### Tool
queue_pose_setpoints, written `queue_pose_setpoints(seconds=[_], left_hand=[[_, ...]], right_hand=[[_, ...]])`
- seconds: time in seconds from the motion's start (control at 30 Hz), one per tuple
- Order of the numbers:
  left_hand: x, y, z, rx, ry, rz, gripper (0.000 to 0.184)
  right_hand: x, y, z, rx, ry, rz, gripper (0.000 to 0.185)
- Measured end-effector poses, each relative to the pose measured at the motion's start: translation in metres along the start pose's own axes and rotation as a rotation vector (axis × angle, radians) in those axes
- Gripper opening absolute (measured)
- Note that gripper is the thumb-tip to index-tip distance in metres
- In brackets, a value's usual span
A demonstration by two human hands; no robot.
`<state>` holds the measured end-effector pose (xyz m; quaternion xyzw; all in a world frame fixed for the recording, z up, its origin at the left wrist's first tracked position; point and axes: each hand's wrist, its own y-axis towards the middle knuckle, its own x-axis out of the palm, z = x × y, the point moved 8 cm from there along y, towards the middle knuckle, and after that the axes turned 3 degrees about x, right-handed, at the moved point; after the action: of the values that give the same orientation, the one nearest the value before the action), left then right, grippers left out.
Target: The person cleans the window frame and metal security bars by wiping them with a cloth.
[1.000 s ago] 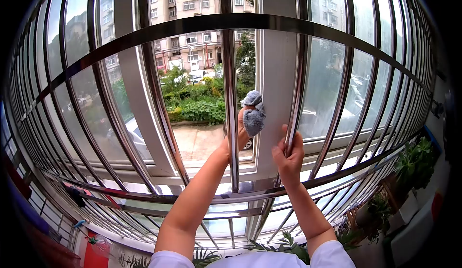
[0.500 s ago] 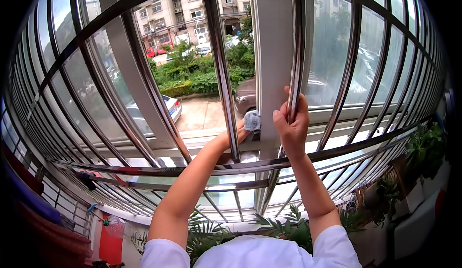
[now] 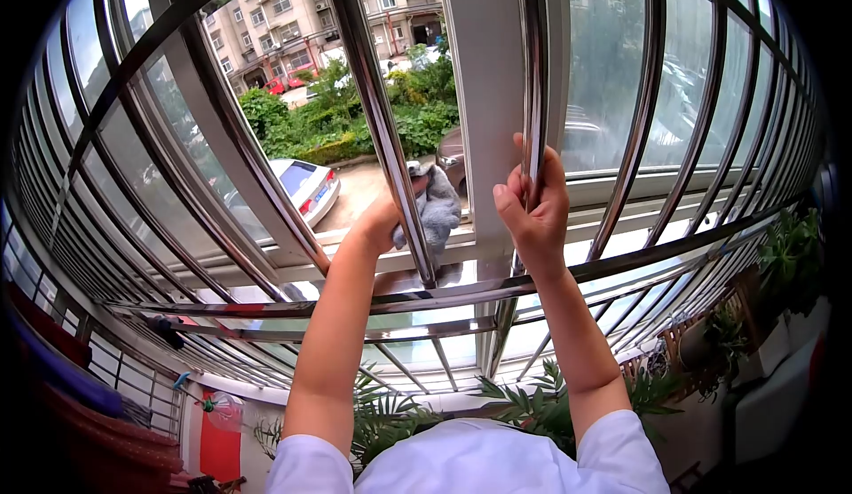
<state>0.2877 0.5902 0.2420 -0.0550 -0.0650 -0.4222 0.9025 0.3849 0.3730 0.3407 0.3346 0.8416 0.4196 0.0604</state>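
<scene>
My left hand point(image 3: 383, 217) reaches past a metal bar point(image 3: 371, 94) and is closed on a grey fluffy cloth point(image 3: 437, 212). The cloth hangs down on the right side of that bar, in front of the window opening, and the bar hides part of my fingers. My right hand point(image 3: 536, 205) is wrapped around another shiny upright bar point(image 3: 532, 77), with the thumb on its left side. Behind this bar stands a wide white window frame post point(image 3: 484, 94).
A horizontal rail point(image 3: 426, 301) crosses below both hands. Window glass point(image 3: 603, 94) is at the right. Green plants point(image 3: 541, 410) stand below, beside my arms, and a plastic bottle point(image 3: 224, 411) hangs at the lower left. Outside are a white car point(image 3: 302, 188) and bushes.
My left hand has drawn back up and left from the window frame's lower edge, and more of the cloth now shows. My right hand stays on its bar. The view has shifted slightly.
</scene>
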Motion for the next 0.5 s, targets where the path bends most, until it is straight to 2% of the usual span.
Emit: queue_pose_setpoints(seconds=[0.07, 0.13, 0.2, 0.23, 0.3, 0.33, 0.4, 0.47, 0.5], left_hand=[[0.002, 0.01, 0.001, 0.118, 0.337, -0.016, 0.038], [0.009, 0.005, 0.011, 0.29, 1.224, -0.025, 0.04], [0.016, -0.006, 0.014, 0.398, 1.41, 0.052, 0.045], [0.019, -0.009, 0.016, 0.394, 1.414, 0.055, 0.045], [0.042, -0.021, 0.014, 0.488, 1.048, -0.271, 0.049], [0.051, -0.026, 0.011, 0.599, 1.074, -0.373, 0.051], [0.06, -0.036, 0.006, 0.708, 1.126, -0.413, 0.043], [0.054, -0.031, 0.002, 0.677, 1.108, -0.424, 0.036], [0.053, -0.032, 0.004, 0.597, 1.151, -0.409, 0.035]], right_hand=[[0.001, 0.0, -0.001, -0.035, -0.012, -0.024, 0.051], [0.0, 0.0, -0.001, -0.019, -0.016, -0.03, 0.051], [0.001, 0.0, -0.001, -0.007, -0.016, -0.033, 0.051], [0.0, -0.001, -0.001, -0.008, -0.003, -0.02, 0.051], [0.0, 0.0, 0.0, -0.014, 0.008, -0.024, 0.051], [-0.002, 0.0, 0.002, -0.009, 0.022, -0.036, 0.051], [-0.001, -0.001, 0.004, -0.008, -0.004, -0.029, 0.051], [0.001, -0.001, 0.003, 0.005, 0.026, -0.016, 0.051], [0.002, 0.0, 0.001, 0.013, 0.025, -0.027, 0.051]])
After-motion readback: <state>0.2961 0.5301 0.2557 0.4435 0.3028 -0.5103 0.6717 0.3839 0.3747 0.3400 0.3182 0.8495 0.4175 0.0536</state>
